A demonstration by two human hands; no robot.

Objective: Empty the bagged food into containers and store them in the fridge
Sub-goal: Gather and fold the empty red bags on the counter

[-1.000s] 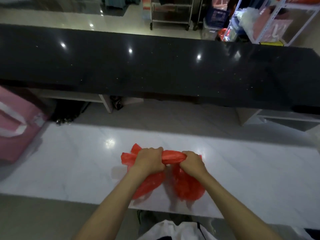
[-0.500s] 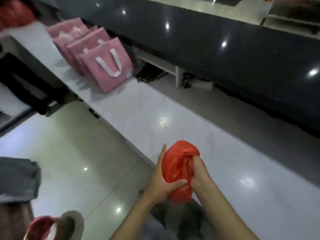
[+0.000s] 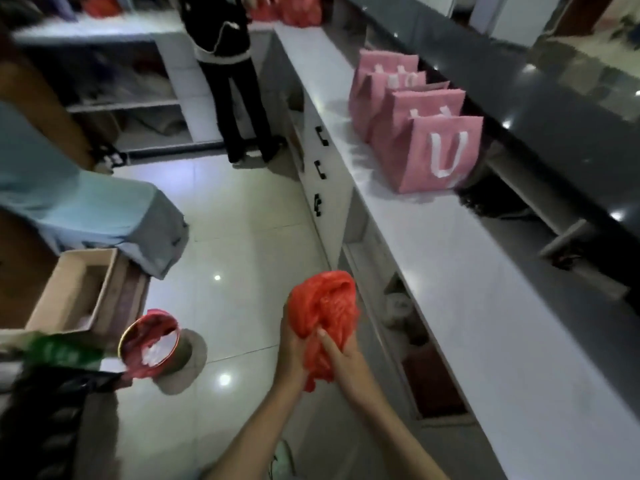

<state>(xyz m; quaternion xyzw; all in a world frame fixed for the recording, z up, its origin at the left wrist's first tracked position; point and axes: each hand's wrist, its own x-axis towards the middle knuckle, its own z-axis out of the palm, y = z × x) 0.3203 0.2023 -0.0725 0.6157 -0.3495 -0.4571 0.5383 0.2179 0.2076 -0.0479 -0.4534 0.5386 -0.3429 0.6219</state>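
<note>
A crumpled red plastic bag [image 3: 325,306] is bunched into a ball in front of me, above the floor beside the white counter [image 3: 485,278]. My left hand [image 3: 294,351] grips it from the left and below. My right hand [image 3: 343,358] grips its lower right part, with the thumb pressed into the plastic. No food or container shows in my hands. Several pink paper bags [image 3: 436,150] with white handles stand farther along the counter.
A round bin [image 3: 152,344] lined with red plastic stands on the floor at lower left, next to a cardboard box [image 3: 72,292]. A person in dark clothes [image 3: 228,71] stands at the aisle's far end. A raised black counter [image 3: 571,109] runs on the right.
The bag went from stretched flat on the counter to a crumpled ball held in both hands. My view has turned left, away from the counter, toward the aisle and the bin.
</note>
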